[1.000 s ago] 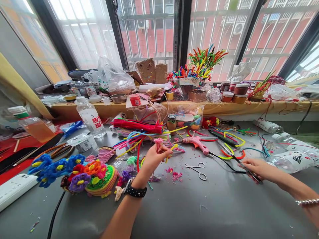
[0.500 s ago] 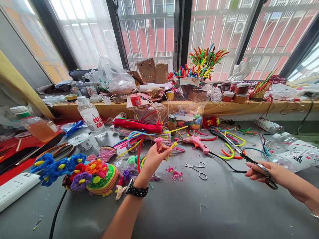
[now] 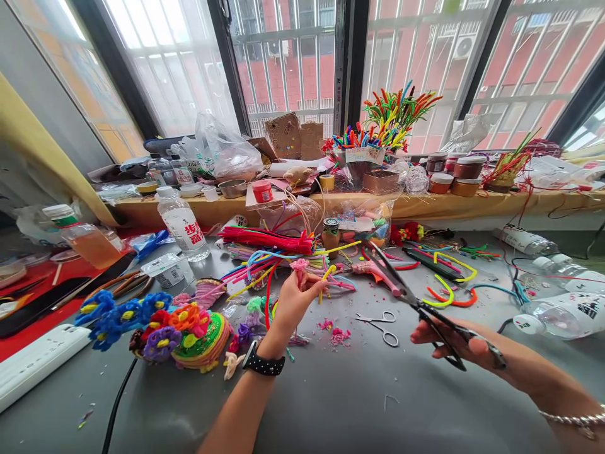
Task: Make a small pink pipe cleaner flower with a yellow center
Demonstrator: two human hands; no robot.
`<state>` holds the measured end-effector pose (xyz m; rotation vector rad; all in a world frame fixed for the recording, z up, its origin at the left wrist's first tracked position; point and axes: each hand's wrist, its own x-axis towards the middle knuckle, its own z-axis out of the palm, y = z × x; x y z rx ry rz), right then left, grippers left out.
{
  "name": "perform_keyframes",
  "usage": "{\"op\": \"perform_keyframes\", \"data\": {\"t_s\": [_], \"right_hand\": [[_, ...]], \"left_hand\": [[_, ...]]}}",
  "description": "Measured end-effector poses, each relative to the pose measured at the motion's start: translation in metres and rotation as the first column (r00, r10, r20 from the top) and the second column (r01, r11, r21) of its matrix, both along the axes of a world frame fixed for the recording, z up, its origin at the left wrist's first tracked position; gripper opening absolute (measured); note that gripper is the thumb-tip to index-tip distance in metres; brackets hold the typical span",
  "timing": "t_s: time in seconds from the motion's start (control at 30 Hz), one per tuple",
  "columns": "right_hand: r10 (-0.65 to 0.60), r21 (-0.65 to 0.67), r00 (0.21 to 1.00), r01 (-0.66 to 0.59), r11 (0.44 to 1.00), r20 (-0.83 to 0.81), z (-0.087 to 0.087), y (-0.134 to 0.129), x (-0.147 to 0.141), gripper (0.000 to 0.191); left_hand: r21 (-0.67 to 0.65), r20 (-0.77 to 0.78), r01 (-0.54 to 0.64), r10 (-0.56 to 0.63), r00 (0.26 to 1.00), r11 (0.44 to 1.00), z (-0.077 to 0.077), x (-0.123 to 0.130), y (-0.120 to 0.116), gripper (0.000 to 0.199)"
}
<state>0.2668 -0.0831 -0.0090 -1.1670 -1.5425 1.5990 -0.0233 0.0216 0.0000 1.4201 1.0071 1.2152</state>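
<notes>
My left hand [image 3: 293, 304], wearing a black dotted watch band, is closed around a small pink pipe-cleaner flower [image 3: 299, 265]. A bent yellow pipe cleaner [image 3: 329, 272] sticks out by its fingertips. My right hand [image 3: 491, 350] grips a large pair of dark scissors [image 3: 410, 297] by the handles. Their blades are slightly parted and point up and left, passing over a pink glue gun [image 3: 388, 277]. Between my hands lie small silver scissors [image 3: 385, 329] and pink fluff clippings [image 3: 338, 335] on the grey table [image 3: 350, 403].
Pipe-cleaner flowers [image 3: 163, 340] and a power strip [image 3: 45, 359] are at left. A red pipe-cleaner bundle [image 3: 269, 239] lies behind my left hand. Upright and lying bottles [image 3: 182, 224] stand around the back and right. Jars and a pot of pipe-cleaner plants [image 3: 401, 113] line the windowsill.
My right hand has moved left with the large scissors, and their blades have parted. My left hand stays nearly still with the pink flower. The view has shifted slightly.
</notes>
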Motion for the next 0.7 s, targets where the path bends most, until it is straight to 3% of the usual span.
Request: {"op": "perform_keyframes", "data": {"t_s": [0.17,0.33,0.7], "right_hand": [[0.145,-0.031,0.989,-0.144,0.989,0.021,0.007,0.009,-0.027,0.066],[0.18,-0.081,0.977,-0.172,0.982,0.117,0.012,0.01,-0.048,0.073],[0.16,-0.128,0.986,-0.152,0.98,0.052,0.0,0.002,-0.052,0.076]], "left_hand": [[0.055,0.001,-0.082,0.082,0.997,0.995,-0.002,-0.001,0.001,0.026],[0.083,-0.008,-0.102,0.103,0.995,0.991,-0.006,-0.001,0.003,0.026],[0.073,-0.092,-0.108,0.115,0.989,0.991,-0.002,0.0,-0.001,0.022]]}}
